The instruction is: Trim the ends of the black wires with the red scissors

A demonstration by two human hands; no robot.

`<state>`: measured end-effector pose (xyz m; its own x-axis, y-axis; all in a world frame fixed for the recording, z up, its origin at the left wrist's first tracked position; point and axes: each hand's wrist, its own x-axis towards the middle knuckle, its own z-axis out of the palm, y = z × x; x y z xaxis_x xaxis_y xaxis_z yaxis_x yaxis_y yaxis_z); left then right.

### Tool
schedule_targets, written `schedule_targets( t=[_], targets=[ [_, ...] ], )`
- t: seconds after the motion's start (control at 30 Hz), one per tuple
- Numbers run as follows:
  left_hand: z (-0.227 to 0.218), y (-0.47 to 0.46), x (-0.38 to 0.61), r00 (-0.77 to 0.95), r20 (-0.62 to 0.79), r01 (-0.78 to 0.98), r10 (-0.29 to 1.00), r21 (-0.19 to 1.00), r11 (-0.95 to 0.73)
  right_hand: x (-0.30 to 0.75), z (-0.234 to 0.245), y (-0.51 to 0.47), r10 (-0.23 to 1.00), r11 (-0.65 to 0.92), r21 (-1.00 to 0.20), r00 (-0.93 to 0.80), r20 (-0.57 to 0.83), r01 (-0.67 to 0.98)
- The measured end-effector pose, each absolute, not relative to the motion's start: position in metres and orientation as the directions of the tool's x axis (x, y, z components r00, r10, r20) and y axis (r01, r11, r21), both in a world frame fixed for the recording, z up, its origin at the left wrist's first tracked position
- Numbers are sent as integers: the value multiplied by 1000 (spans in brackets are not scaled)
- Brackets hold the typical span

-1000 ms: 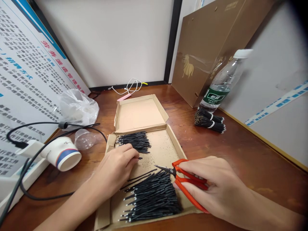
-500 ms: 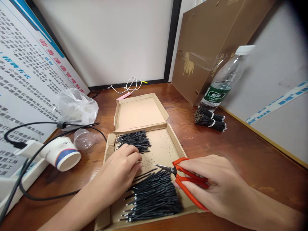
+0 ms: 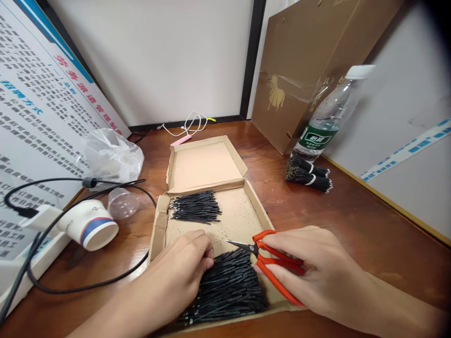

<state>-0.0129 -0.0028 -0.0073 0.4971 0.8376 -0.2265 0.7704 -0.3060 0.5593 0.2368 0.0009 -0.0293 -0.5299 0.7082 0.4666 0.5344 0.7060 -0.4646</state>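
Note:
My right hand [image 3: 310, 267] grips small red-handled scissors [image 3: 278, 263], the pointed blades aimed left over the cardboard box [image 3: 255, 204]. The blades look closed. My left hand [image 3: 188, 263] lies over the left side of the near pile of short black wires [image 3: 236, 286]. Its fingers are curled in at the pile's upper edge, and whatever is between them is hidden. A smaller pile of black wires [image 3: 195, 206] sits in the box's far left corner. Dark bits are scattered over the box floor between the piles.
Two banded bundles of black wires [image 3: 308, 173] lie right of the box by a water bottle [image 3: 317, 131]. At left are a tipped paper cup [image 3: 93, 225], a clear plastic cup [image 3: 123, 203], a plastic bag [image 3: 112, 155] and a looping black cable [image 3: 95, 284]. The box lid [image 3: 207, 164] lies open.
My left hand has moved from near the far pile down toward me, onto the near pile's left side. My right hand and the scissors have stayed almost still.

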Motion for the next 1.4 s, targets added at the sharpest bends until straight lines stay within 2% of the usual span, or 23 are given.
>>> schedule_targets(
  t=[0.2,0.4,0.47,0.63,0.97,1.4],
  targets=[
    [-3,0,-12,438,-192,760,878,602,-247,236,-29,1,706,708,-460,-527,473,536],
    [7,4,-11,460,12,623,888,708,-332,237,-26,0,702,707,-476,-598,386,523],
    [9,4,-11,463,32,599,886,726,-339,238,-26,-1,710,695,-496,-605,360,521],
    [12,1,-9,411,-17,596,912,761,-255,240,-24,-2,739,651,-538,-610,287,536],
    [7,-5,-4,377,-189,472,907,882,-12,236,-22,-2,718,667,-558,-627,303,493],
    [7,-5,-3,374,-206,430,904,903,28,236,-24,-2,709,683,-540,-623,330,491]
  ],
)
